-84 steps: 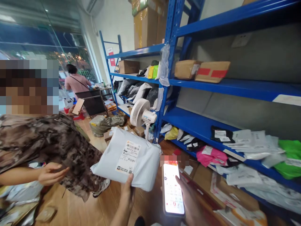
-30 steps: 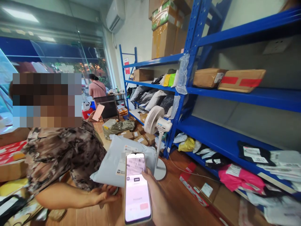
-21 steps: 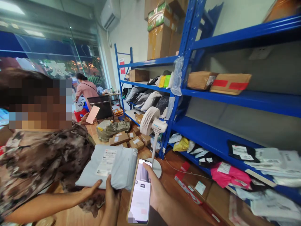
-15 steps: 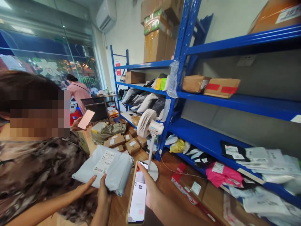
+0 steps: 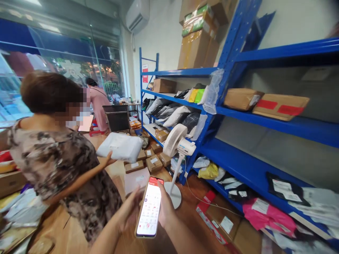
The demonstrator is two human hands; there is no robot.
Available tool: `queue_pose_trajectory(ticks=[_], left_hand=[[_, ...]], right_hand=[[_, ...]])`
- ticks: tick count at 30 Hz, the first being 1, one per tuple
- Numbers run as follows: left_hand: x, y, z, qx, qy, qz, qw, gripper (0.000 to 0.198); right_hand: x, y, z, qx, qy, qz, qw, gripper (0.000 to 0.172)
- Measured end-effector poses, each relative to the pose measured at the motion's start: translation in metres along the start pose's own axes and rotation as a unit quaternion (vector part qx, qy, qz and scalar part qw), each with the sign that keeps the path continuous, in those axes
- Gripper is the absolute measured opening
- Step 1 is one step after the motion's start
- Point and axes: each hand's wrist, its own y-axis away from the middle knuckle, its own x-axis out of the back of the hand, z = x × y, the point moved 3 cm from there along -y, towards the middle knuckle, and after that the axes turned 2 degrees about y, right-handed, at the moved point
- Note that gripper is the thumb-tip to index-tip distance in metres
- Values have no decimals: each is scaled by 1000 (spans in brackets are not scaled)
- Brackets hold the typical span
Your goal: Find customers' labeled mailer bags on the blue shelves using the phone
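Observation:
A smartphone (image 5: pixel 148 210) with a lit screen, a red bar at its top and rows of small icons, stands tilted in front of me. My right hand (image 5: pixel 166 206) is closed around its right edge, thumb near the top of the screen. At the left edge, my left hand (image 5: pixel 127 208) is closed against the phone, some fingers hidden behind it. Left of me, a co-worker in a patterned dress holds a pale plastic-wrapped parcel (image 5: pixel 120 145) with one hand (image 5: pixel 108 159). A phone (image 5: pixel 86 123) with a pale screen is near that person's other side.
A white fan (image 5: pixel 178 141) stands ahead. Blue shelves (image 5: pixel 225 151) with parcels line the right side. Cardboard boxes (image 5: pixel 154 163) lie on the floor, and a flattened carton (image 5: pixel 230 220) lies lower right. Bagged parcels (image 5: pixel 25 208) pile up at left. Another person in pink bends farther back.
My left hand has let go of the pale parcel and come to the phone. The co-worker has carried the parcel up and away. The phone's screen shows a different page.

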Motion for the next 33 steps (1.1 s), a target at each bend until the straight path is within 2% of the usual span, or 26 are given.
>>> queue_pose_trajectory(ticks=[1,3,6,8,11,15,18,21,24,28,30,33], left_hand=[[-5,14,-10,27,4,-56,998,70],[-7,38,-23,56,-12,-110,992,72],[1,53,-20,31,20,-136,990,70],[8,52,-10,0,63,-133,989,70],[20,42,9,-24,66,-95,993,75],[27,22,41,-63,53,-54,995,84],[27,1,69,-61,66,-48,995,87],[30,-22,103,-96,115,-16,989,85],[39,-41,141,-141,175,31,974,80],[57,-53,182,-186,186,64,963,81],[68,-52,194,-222,193,90,951,83],[84,-42,200,-263,202,143,932,84]], right_hand=[[-2,-4,4,-4,9,2,1000,36],[-9,-9,11,-27,29,-4,999,39],[-28,-11,18,-72,56,-68,993,49],[-43,-14,17,-63,76,-114,988,50],[-61,-34,14,-22,104,-145,984,53],[-80,-89,17,-18,131,-153,979,68],[-108,-132,23,-99,117,-233,960,75],[-147,-167,31,-185,91,-312,928,76],[-182,-202,43,-225,92,-324,914,70],[-219,-240,67,-297,116,-332,888,72],[-233,-251,81,-339,146,-340,865,74],[-253,-253,104,-382,184,-363,829,75]])
